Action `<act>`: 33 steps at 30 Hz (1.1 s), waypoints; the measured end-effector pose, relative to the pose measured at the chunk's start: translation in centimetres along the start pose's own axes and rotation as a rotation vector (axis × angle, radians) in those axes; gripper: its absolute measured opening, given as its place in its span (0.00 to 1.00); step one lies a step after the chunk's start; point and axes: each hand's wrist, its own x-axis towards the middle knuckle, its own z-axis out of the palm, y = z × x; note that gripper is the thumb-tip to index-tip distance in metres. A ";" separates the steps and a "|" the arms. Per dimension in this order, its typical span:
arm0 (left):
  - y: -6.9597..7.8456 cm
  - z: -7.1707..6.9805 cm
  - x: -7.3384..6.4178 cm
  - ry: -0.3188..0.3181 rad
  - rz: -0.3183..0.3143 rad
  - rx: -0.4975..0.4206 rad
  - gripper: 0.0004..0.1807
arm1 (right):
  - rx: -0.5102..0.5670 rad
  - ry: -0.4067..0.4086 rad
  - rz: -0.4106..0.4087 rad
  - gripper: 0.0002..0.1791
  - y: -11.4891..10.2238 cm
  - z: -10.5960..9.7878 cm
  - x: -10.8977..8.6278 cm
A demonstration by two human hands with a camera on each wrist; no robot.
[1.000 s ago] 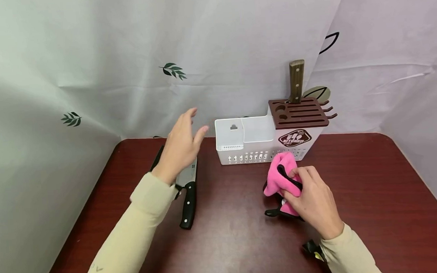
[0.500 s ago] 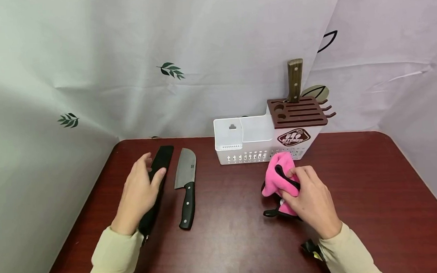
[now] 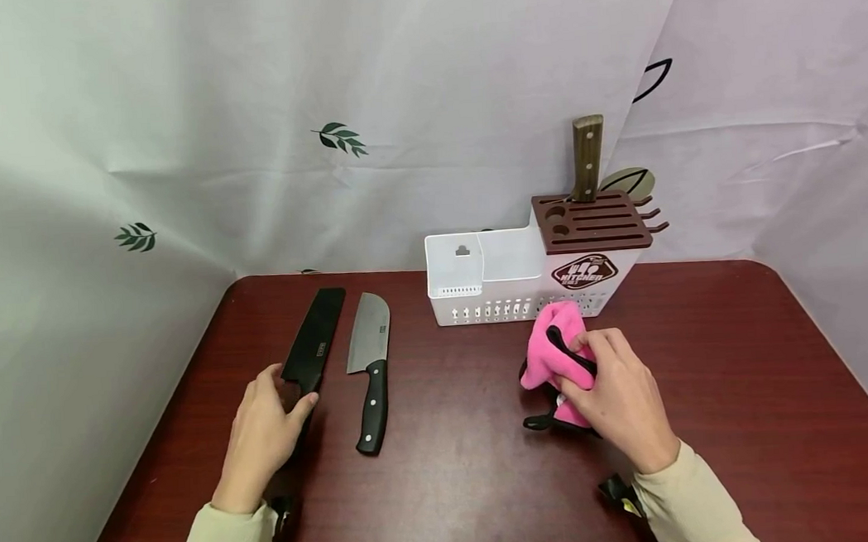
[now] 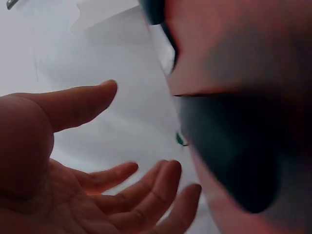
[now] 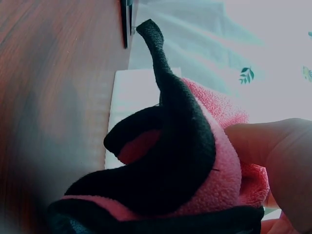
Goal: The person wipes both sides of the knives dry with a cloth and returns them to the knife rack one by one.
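Pink cloth (image 3: 544,357) — in right fingers (image 3: 603,347)

In my head view, soft, even light leaves a pale sheen on the counter (image 3: 455,485) and grey shading down the left of the curtain (image 3: 362,68). My left wrist view is dim: the fingers (image 4: 165,187) darken against pale brightness; the black knife (image 4: 229,151) blurs. In my right wrist view, the curtain glares nearly white, while the pink cloth (image 5: 222,183) keeps its texture.

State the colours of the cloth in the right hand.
The cloth is pink with black edging; the right wrist view shows it best.
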 end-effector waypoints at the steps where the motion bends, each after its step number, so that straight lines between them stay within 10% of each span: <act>1: -0.2 0.2 0.0 -0.020 -0.022 0.000 0.41 | 0.001 -0.001 0.000 0.26 0.0 0.0 0.0; 25: -1.4 1.5 0.4 -0.158 -0.048 0.155 0.28 | 0.005 -0.008 0.002 0.26 -0.1 -0.1 0.0; 33: -1.4 1.2 0.5 -0.129 -0.043 0.083 0.27 | 0.001 -0.011 0.004 0.26 -0.1 -0.3 0.1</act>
